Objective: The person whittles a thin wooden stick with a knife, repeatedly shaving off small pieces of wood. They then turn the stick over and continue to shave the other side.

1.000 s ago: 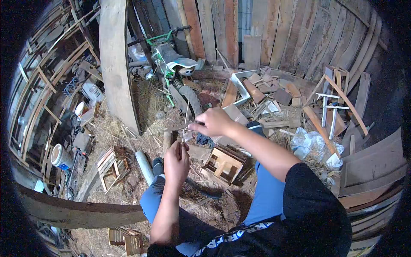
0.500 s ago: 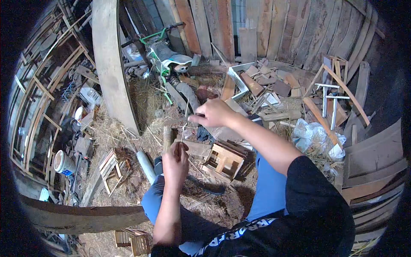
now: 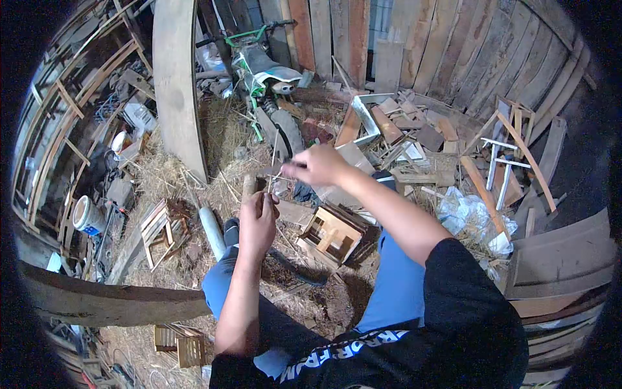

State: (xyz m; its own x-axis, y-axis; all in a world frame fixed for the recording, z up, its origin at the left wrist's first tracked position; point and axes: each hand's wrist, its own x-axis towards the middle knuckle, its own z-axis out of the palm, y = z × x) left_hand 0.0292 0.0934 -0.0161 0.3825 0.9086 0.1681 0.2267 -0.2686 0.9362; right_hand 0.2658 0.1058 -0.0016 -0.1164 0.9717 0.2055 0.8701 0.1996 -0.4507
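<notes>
Two hands, the left hand (image 3: 258,223) and the right hand (image 3: 321,165); two thin sticks (image 3: 278,176); three small slatted crates (image 3: 330,236), one by the knee, one crate (image 3: 155,230) on the straw at left, one crate (image 3: 184,347) near the bottom edge; one white bucket (image 3: 87,217); one green motorbike (image 3: 259,61); one pale pipe (image 3: 210,230)

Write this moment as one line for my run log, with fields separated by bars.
left hand: closed, content unclear | right hand: pinches thin stick | near: small wooden frame on ground
</notes>
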